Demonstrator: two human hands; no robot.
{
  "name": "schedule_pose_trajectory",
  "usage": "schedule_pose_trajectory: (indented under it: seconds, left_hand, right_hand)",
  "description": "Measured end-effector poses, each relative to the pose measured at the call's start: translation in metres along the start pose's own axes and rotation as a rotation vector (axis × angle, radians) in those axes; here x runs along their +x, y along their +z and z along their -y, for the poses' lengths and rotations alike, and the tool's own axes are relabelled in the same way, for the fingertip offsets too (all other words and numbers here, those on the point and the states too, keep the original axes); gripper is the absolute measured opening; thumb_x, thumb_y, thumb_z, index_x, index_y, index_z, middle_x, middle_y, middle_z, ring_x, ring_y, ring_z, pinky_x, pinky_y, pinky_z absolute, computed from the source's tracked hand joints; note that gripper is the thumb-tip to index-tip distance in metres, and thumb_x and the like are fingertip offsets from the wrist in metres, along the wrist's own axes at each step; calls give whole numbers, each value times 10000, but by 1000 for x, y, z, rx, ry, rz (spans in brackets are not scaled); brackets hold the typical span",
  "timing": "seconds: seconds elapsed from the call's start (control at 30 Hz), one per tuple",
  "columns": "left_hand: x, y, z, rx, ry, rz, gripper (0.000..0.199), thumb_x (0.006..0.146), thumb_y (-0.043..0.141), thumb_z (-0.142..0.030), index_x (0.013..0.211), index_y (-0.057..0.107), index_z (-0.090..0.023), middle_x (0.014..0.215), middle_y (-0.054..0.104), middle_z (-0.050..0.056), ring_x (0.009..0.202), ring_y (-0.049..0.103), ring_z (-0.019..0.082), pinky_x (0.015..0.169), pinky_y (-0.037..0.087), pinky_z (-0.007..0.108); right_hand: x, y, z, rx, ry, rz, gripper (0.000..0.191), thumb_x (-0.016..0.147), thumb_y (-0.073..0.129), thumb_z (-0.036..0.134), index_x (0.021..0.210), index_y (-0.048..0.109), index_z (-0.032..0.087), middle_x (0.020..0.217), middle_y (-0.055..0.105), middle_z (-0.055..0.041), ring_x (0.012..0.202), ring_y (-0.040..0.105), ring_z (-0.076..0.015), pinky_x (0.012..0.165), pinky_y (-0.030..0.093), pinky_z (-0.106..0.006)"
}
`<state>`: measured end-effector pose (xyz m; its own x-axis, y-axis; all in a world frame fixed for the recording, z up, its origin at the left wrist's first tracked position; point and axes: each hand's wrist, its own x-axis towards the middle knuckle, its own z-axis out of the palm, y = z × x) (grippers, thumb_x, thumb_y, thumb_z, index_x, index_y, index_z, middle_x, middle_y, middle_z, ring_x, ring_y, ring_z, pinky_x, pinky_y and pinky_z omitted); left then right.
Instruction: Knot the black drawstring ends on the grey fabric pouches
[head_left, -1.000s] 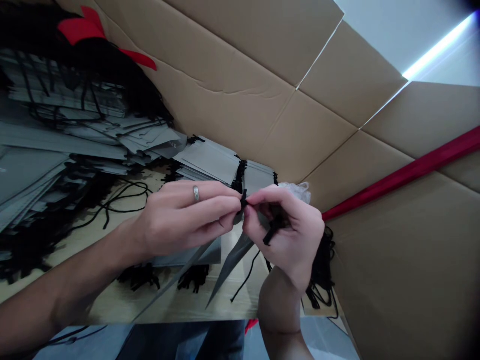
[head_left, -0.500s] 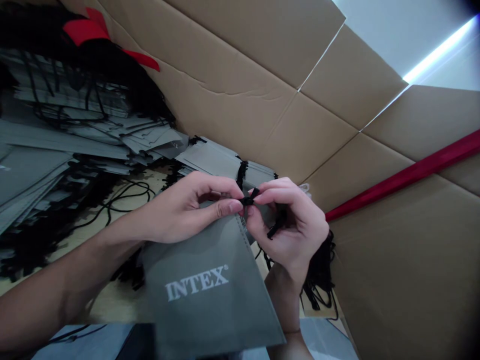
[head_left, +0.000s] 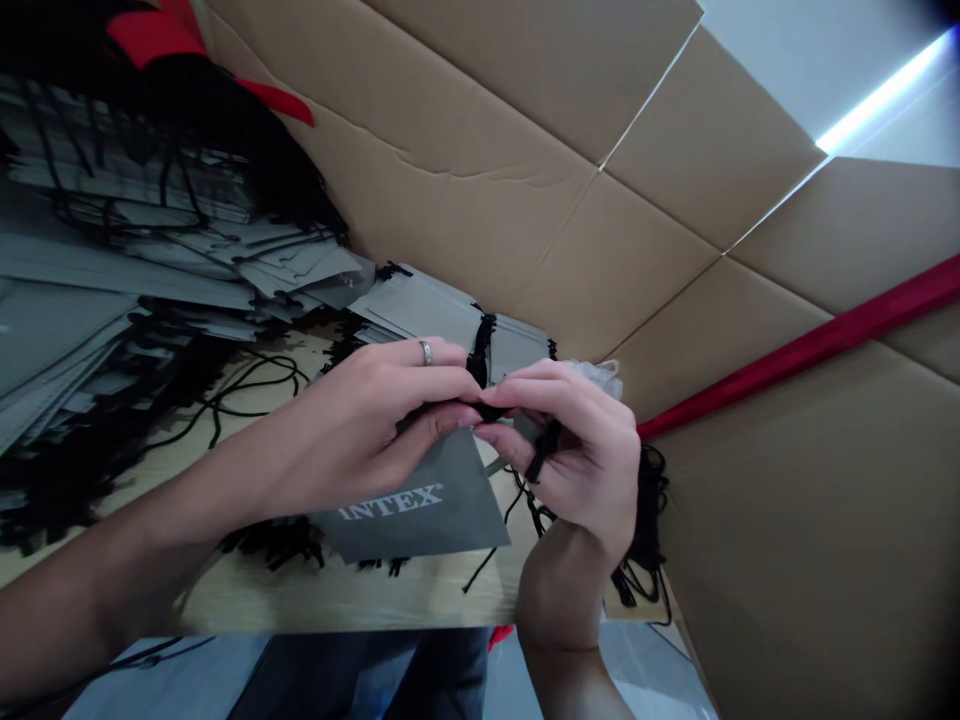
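Between my fingertips is a short piece of black cord (head_left: 491,411) at the corner of a grey INTEX pouch (head_left: 442,525). My left hand (head_left: 382,415) pinches the cord from the left, a ring on one finger. From the right, my right hand (head_left: 577,440) pinches the same cord, and a black cord end (head_left: 543,452) pokes out by its thumb. The pouch hangs below my hands, its upper part hidden behind my left hand. How the cord is looped or knotted is covered by my fingers.
Piles of grey pouches (head_left: 67,350) with black cords fill the left side. Another stack (head_left: 427,300) lies behind my hands. Cardboard walls (head_left: 480,110) enclose the wooden tabletop (head_left: 360,605). A red strip (head_left: 810,345) crosses the right wall, near a black cord bundle (head_left: 649,540).
The pouch has swung up and away, so less of its front shows and the table edge is visible below it. My fingers have closed further over the cord.
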<state>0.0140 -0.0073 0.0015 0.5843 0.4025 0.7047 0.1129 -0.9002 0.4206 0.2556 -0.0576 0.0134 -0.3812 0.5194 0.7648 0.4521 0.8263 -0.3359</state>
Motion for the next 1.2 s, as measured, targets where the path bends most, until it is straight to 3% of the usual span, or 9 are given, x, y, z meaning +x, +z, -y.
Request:
schedule_pose_trajectory:
  seconds: [0.2,0.37,0.63,0.77,0.87,1.0,1.2]
  left_hand:
    - [1,1,3,-10,30,14,223,1143,594,-110,1020,765,-184,953,741,21,803,674,134,717,507,255]
    - [2,-3,1,-48,34,75,286,1120,547,-78,926,715,-203,814,704,-6,663,596,121,621,435,275]
    - [8,-19,0,-332,63,232,248,1078,660,-91,915,743,-257,705,685,-32,577,600,134,580,446,280]
    - [7,-18,2,-259,5,203,280,1096,651,-136,837,694,-234,669,631,-36,566,550,121,576,423,271]
    - [6,-15,3,-195,15,180,274,1077,631,-117,829,670,-226,678,630,-35,585,558,118,573,402,263]
    - [6,-13,1,-165,28,177,280,1071,593,-70,840,627,-224,703,662,-45,585,549,102,560,395,243]
    - [7,-20,0,-191,38,210,292,1065,592,-72,832,666,-232,664,632,-39,544,554,109,544,407,269]
  right_hand:
    - [0,5,1,58,34,14,231,949,942,112,1084,784,213,1012,839,-21,832,744,-139,757,652,-268]
    - [-2,6,-4,118,71,10,201,937,929,136,1030,780,233,922,818,0,744,721,-130,631,573,-258]
    - [-6,9,-9,310,17,12,229,891,936,162,1037,793,265,847,776,19,671,682,-142,554,524,-275]
    - [-3,7,-3,256,48,-11,250,901,879,110,1093,807,254,928,818,-4,733,736,-155,585,555,-282]
    - [-1,6,-2,218,53,27,325,914,948,140,1190,824,256,1028,870,-23,777,776,-162,616,603,-287]
    - [-1,7,-6,221,4,37,228,969,969,149,1127,841,251,989,868,-15,796,792,-149,691,663,-280]
    - [-1,8,-13,272,17,45,182,947,997,192,1044,851,244,842,825,14,652,711,-125,552,541,-258]
